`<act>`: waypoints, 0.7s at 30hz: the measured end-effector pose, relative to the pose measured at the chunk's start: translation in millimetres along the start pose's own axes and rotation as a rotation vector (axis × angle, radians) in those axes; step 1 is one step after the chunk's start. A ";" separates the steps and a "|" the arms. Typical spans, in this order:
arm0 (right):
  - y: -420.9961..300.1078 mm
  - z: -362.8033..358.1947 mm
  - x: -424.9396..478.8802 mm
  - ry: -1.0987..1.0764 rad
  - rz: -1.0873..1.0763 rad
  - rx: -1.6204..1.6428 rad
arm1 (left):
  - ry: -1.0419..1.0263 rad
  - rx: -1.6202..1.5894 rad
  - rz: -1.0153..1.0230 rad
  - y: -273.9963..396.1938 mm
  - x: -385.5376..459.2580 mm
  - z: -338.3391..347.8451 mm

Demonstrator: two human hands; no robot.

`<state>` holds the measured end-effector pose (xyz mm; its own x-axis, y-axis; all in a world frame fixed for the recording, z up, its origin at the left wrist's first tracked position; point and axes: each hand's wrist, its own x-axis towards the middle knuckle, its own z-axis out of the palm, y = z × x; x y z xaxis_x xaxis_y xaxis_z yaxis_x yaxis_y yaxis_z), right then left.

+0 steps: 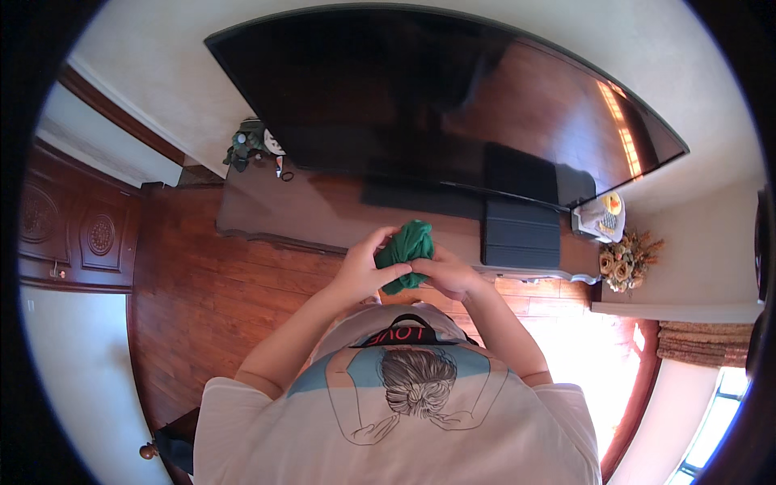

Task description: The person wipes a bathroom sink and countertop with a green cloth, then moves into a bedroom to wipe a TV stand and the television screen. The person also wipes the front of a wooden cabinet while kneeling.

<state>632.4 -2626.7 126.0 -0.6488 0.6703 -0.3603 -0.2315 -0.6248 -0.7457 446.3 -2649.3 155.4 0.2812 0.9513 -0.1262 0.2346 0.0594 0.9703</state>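
A crumpled green cloth (405, 254) is bunched up in front of my body, above the front edge of a low cabinet (315, 209). My left hand (367, 262) grips its left side, thumb across the front. From the right, my right hand (450, 271) holds the same cloth, its thumb meeting the left one near the middle. The fingers behind the bundle are mostly hidden.
A large dark television (424, 103) stands along the wall at the back of the cabinet. On the cabinet lie a folded dark panel (521, 233), a white tube (279, 167) and a white box with a plush toy (600, 217). Dried flowers (627, 260) stand at the right end.
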 end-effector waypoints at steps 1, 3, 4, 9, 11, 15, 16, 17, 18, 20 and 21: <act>5.7 -3.2 -4.2 0.062 -0.046 0.040 | 0.010 -0.032 -0.066 -2.5 2.1 7.6; 10.7 -7.5 -17.6 0.168 -0.092 0.094 | 0.010 -0.146 -0.155 -5.3 3.7 22.5; 9.4 -7.8 -26.9 0.213 -0.093 0.108 | 0.002 -0.228 -0.179 -6.9 2.7 29.3; 21.6 -33.2 -49.7 0.073 0.023 0.302 | -0.024 -0.424 -0.254 -19.3 6.3 52.8; 33.3 -45.1 -51.4 0.133 0.040 0.316 | 0.026 -0.304 -0.257 -29.5 8.2 60.4; 52.8 -108.8 -55.1 0.410 0.028 0.474 | 0.066 -0.188 -0.328 -51.2 10.7 57.1; 67.1 -140.0 -53.1 0.495 -0.091 0.486 | 0.020 -0.225 -0.367 -55.5 11.5 53.0; 67.0 -161.6 -55.4 0.586 -0.108 0.485 | -0.010 -0.260 -0.414 -60.3 7.7 47.9; 64.3 -183.4 -59.1 0.681 -0.123 0.485 | 0.010 -0.263 -0.451 -65.3 2.8 44.8; 56.8 -232.8 -65.9 0.663 -0.255 0.554 | 0.048 -0.275 -0.516 -76.8 -7.5 39.7; 57.9 -270.4 -66.9 0.693 -0.271 0.523 | 0.044 -0.257 -0.492 -92.4 -15.8 34.1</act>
<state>858.5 -2599.4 -44.7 0.0182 0.8056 -0.5922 -0.7218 -0.3993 -0.5654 451.9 -2680.1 60.7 0.1557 0.8044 -0.5734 0.0924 0.5660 0.8192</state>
